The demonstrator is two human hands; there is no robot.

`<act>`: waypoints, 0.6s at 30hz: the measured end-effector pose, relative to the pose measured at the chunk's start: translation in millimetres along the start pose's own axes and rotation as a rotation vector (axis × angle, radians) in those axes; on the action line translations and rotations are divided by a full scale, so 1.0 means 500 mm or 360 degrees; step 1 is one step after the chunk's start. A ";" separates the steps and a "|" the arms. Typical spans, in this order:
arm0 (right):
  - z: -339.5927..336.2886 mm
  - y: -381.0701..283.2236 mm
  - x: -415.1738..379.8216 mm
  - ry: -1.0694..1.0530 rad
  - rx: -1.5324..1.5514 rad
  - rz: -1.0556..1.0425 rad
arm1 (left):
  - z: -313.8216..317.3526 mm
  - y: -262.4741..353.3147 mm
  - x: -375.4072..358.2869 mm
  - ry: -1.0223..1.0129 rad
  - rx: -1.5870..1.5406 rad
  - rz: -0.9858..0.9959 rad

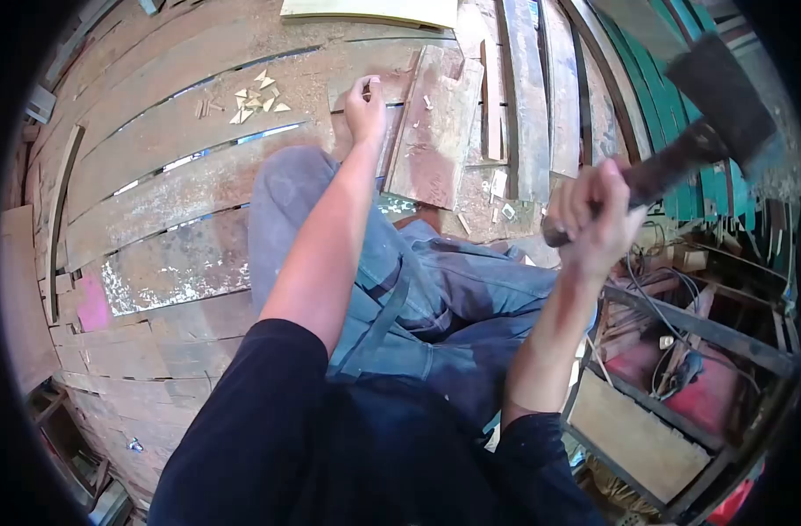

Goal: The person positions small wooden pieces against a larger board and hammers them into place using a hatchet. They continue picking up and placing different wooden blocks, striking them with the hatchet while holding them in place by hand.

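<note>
My right hand [598, 210] is wrapped round the handle of a hatchet [720, 110], raised off the floor to the right with its dark, broad head slightly blurred. My left hand [365, 110] is closed, thumb and fingers curled together above the floor; whatever may be between them is too small to make out. Just right of it lies a worn wooden board [435, 140] with a notch at its far end and small chips on top. Small pale triangular wood pieces [258, 98] form a loose pile to the left of that hand.
Plank flooring [172, 193] with gaps and sawdust surrounds my legs. A pale wooden panel [370, 10] lies at the far side. Long planks [527, 105] run along the right, near green slats [655, 131]. A frame [655, 438] with cables and scraps stands at lower right.
</note>
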State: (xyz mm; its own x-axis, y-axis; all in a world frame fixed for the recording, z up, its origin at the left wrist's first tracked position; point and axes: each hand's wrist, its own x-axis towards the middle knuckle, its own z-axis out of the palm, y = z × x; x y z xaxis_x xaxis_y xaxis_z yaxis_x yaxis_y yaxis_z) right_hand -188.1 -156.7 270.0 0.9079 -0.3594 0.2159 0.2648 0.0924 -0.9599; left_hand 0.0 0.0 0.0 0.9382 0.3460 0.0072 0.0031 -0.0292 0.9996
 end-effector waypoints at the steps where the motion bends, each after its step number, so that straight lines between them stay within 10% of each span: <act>1: -0.006 -0.019 -0.001 0.0002 -0.0033 -0.0090 | -0.001 0.000 -0.007 -0.0013 0.0006 -0.0024; 12: -0.139 0.029 0.014 0.0450 -0.0180 -0.0059 | 0.004 -0.015 0.002 -0.0260 0.0216 0.0094; 18: -0.315 0.404 -0.082 0.0580 -0.0243 0.1122 | -0.003 -0.020 -0.003 -0.0166 0.0100 0.0179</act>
State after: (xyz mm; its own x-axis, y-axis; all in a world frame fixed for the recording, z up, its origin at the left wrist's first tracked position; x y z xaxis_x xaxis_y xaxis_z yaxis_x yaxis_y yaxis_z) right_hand -222.9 -269.6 39.1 0.6748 -0.5467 -0.4958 -0.4016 0.2917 -0.8681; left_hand -1.8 1.2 -9.8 0.9648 0.2378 0.1125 -0.0853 -0.1218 0.9889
